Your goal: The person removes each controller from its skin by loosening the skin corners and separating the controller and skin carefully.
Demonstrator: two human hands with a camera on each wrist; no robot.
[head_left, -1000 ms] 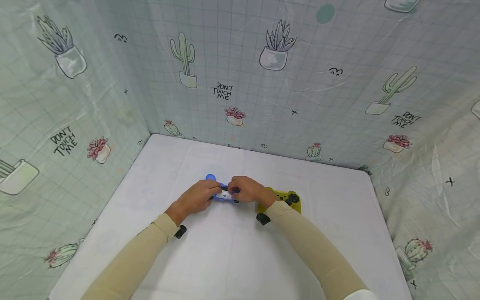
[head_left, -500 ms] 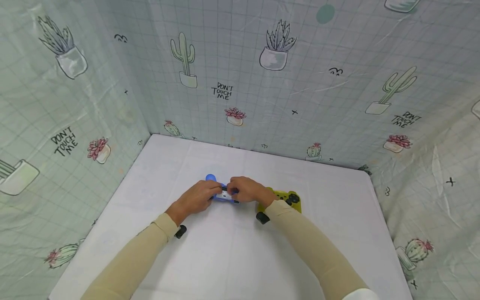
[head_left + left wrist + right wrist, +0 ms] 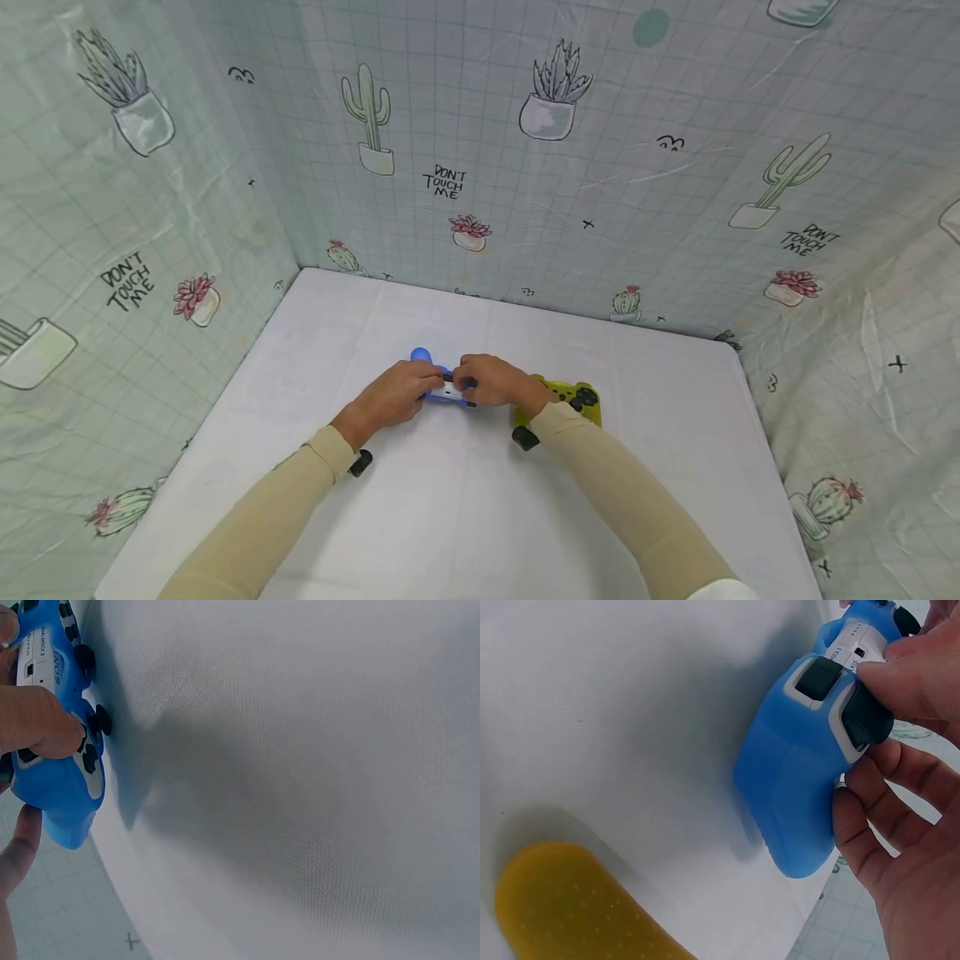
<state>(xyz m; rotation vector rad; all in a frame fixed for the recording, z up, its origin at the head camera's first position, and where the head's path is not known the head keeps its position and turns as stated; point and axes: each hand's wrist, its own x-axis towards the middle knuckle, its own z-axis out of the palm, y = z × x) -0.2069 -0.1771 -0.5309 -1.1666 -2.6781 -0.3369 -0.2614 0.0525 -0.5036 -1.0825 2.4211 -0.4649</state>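
Observation:
Both hands hold a white game controller in a blue silicone sleeve [image 3: 795, 765], its edge with the dark triggers facing the person. In the head view the left hand [image 3: 397, 392] grips one end of it, and a blue grip end shows beyond the fingers. The right hand [image 3: 491, 381] pinches the other end, mostly covering it. The left wrist view shows the left thumb [image 3: 45, 724] across the controller by its buttons. In the right wrist view the right thumb lies beside the triggers, with fingers touching the sleeve's underside. A yellow game controller [image 3: 592, 410] lies under the right wrist, partly hidden.
A white cloth [image 3: 450, 517] covers the table. Hanging sheets printed with cacti [image 3: 510, 192] enclose it at the back and both sides. Small dark wrist cameras show at the left cuff [image 3: 361, 463] and the right cuff [image 3: 525, 437].

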